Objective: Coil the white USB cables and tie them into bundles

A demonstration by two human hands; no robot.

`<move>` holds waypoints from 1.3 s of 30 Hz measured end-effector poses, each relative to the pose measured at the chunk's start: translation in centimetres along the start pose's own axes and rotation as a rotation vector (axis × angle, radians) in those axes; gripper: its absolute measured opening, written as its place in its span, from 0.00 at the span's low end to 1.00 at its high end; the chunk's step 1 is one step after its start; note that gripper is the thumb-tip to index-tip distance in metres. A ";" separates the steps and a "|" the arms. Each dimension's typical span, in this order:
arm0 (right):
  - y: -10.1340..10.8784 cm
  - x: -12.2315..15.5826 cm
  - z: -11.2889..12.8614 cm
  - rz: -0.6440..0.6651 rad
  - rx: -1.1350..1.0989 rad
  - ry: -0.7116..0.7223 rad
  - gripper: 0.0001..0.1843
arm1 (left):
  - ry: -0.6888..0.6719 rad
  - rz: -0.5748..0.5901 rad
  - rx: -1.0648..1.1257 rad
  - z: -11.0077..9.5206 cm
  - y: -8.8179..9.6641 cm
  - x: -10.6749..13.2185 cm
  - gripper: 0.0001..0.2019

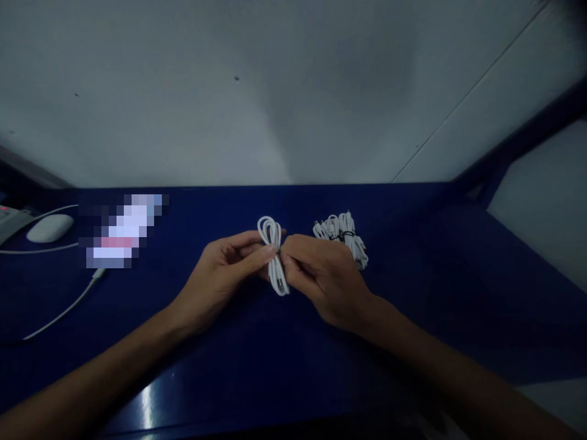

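A white coiled cable (277, 269) with a metal plug near its lower end is pinched at the middle by my left hand (227, 263), thumb on top. My right hand (321, 269) is closed at the coil's right side, its fingers curled against a thin dark tie (278, 251) around the cable's waist. Just how the fingertips grip the tie is hidden. Behind my right hand lies a pile of white cables (343, 232), bundled with dark ties; the hand covers part of it.
To the left, a pixelated phone-like object (121, 235) has a white cable (64, 315) plugged in. A white mouse-shaped object (50, 228) lies beside it. The blue table (257, 354) meets a pale wall (206, 122) at the back, with a blue frame post (499, 177) at right.
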State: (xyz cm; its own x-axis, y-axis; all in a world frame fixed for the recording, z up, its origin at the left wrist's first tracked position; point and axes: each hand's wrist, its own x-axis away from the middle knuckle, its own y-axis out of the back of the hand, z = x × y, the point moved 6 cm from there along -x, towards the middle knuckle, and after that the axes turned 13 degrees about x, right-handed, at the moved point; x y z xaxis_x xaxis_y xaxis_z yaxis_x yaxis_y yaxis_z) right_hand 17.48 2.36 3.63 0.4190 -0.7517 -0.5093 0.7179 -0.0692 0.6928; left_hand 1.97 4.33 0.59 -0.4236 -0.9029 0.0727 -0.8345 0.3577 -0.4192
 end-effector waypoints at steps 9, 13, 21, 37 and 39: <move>-0.1 0.0 -0.8 0.025 -0.221 -0.234 0.18 | -0.460 -0.074 -0.560 -2.6 0.0 1.1 0.22; -0.3 0.1 -1.4 0.047 -0.380 -0.363 0.18 | -0.870 -0.069 -1.000 -3.7 -1.2 2.3 0.19; -1.0 0.2 -1.6 0.154 -0.589 -0.380 0.14 | -0.949 0.072 -1.003 -3.9 -1.4 2.3 0.15; -0.4 -0.1 -0.9 0.122 -0.347 -0.233 0.17 | -0.134 -0.011 -0.332 -1.2 0.3 0.0 0.23; -0.5 0.0 -1.3 0.116 -0.372 -0.301 0.18 | -0.355 -0.038 -0.613 -2.2 0.1 0.6 0.16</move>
State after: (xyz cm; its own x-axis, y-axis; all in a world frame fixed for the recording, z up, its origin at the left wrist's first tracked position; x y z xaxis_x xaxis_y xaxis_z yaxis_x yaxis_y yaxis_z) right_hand 17.90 3.24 2.63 0.3679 -0.9007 -0.2312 0.8489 0.2238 0.4788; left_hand 0.84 4.37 2.53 -0.3365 -0.9033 -0.2661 -0.9387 0.2995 0.1704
